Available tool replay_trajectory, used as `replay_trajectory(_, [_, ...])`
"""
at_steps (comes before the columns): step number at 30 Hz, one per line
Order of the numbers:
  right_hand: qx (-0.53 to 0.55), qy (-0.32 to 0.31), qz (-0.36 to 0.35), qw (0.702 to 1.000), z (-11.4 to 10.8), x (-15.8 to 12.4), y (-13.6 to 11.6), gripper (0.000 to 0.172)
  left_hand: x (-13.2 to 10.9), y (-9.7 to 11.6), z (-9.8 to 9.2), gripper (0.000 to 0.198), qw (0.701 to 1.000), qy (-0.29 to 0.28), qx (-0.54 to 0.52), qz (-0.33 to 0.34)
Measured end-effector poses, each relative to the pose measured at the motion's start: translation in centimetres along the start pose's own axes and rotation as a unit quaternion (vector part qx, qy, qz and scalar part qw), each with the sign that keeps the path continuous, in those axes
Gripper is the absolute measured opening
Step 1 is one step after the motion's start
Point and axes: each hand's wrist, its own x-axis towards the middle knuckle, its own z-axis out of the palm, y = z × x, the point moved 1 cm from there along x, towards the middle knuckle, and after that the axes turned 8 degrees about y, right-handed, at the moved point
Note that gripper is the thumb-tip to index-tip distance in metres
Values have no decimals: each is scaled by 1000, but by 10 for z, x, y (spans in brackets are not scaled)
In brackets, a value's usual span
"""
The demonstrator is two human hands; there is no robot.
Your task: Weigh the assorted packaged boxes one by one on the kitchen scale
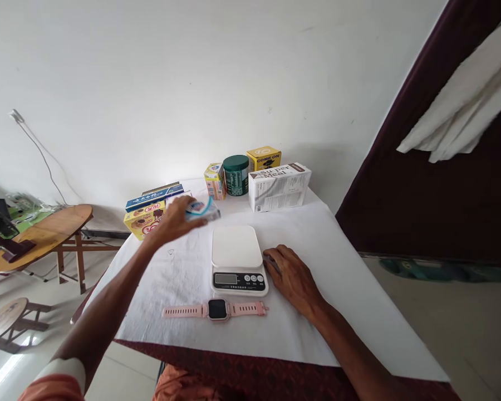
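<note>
My left hand (176, 219) grips a small blue-and-white box (202, 209) by its left end, above the cloth and behind the scale. The box is slightly blurred. A white kitchen scale (236, 247) stands in the middle of the table; its plate bears nothing and its display looks blank. Resting on the cloth, my right hand (291, 274) has its fingertips at the scale's right edge, fingers loosely bent; a dark patch below them is unclear. In front of the scale lies a pink-strapped smartwatch (217, 309), stretched out flat.
At the back stand a small yellow-and-pink box (215, 182), a green canister (236, 176), a yellow box (264, 157) and a white "Super Meal" box (279, 188). A yellow box (145, 218) and a blue box (154, 196) stand left. The white cloth (338, 312) covers the table against the wall.
</note>
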Motion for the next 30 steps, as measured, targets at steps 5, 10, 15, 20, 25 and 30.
replay_trajectory(5, [-5,-5,-1,1000,-1,0,0,19,-42,44,50,50,992,-92,-61,58])
replay_trajectory(10, [-16,-7,-5,1000,1,1,2,17,-52,54,66,51,991,-109,-59,43])
replay_trajectory(15, [-12,-3,-5,1000,1,2,2,18,-50,46,52,71,988,-96,-114,28])
replay_trajectory(20, [-12,-3,-7,1000,0,1,0,19,-47,39,30,58,989,-54,-135,12])
replay_trajectory(25, [-14,4,-10,1000,1,1,1,20,-50,44,29,62,993,-79,-72,51])
replay_trajectory(30, [-19,-3,-5,1000,0,1,0,19,-52,47,41,50,989,-137,-23,45])
